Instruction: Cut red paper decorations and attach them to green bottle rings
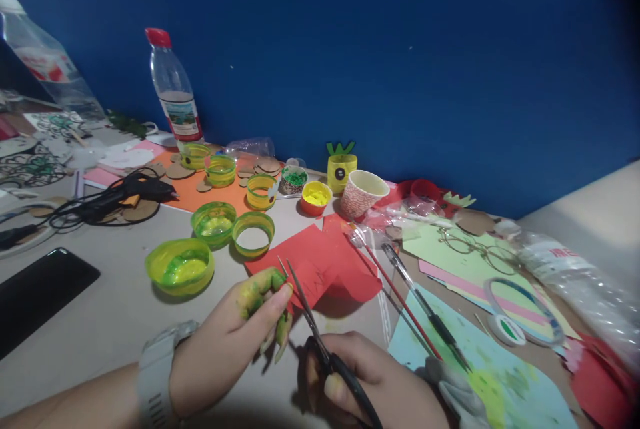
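My left hand [265, 309], with green and yellow paint on its fingers and a grey watch at the wrist, pinches thumb against fingertips. A bright green patch shows at the pinch; whether it is paint or a small piece I cannot tell. Black-handled scissors [311, 322] are in my right hand [370, 376], their blades slightly apart and pointing up beside the left thumb. Just behind both hands is a creased red paper [345, 269] with a zigzag line drawn on it. Nearby to the left are green-yellow painted plastic cups [180, 268] and rings [253, 234].
At the back stand a red-capped bottle [175, 92], a yellow pineapple-like cup [343, 172], a patterned paper cup [364, 192] and a yellow paint pot [316, 198]. To the right lie a brush [400, 292], a pen [430, 312] and glasses [480, 249]; to the left, a phone [47, 296].
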The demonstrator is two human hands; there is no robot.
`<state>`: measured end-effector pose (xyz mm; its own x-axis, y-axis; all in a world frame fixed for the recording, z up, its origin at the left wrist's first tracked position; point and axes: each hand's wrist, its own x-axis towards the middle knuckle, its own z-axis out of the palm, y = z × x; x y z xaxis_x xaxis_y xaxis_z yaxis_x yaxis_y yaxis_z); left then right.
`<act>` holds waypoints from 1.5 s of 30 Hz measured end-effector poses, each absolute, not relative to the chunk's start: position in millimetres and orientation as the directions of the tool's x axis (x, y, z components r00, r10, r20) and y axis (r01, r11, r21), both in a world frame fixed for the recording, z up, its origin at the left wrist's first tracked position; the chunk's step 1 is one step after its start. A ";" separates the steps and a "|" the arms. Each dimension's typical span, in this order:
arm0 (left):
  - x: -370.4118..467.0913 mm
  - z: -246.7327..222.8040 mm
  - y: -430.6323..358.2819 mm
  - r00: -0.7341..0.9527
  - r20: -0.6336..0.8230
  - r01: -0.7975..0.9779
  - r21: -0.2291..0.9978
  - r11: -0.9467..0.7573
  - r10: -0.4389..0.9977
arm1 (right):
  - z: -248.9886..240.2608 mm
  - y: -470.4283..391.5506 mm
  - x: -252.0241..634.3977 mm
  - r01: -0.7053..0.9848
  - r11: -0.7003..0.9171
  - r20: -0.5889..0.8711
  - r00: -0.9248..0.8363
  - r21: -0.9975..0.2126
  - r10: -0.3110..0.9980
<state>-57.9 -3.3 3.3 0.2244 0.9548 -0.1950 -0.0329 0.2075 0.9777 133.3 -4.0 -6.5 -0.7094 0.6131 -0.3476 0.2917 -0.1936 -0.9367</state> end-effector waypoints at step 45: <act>-60.0 0.5 -4.3 0.364 -0.145 -0.018 0.986 0.163 0.920 | -8.6 -14.9 134.8 0.149 -0.348 -0.345 -0.711 -0.926 0.613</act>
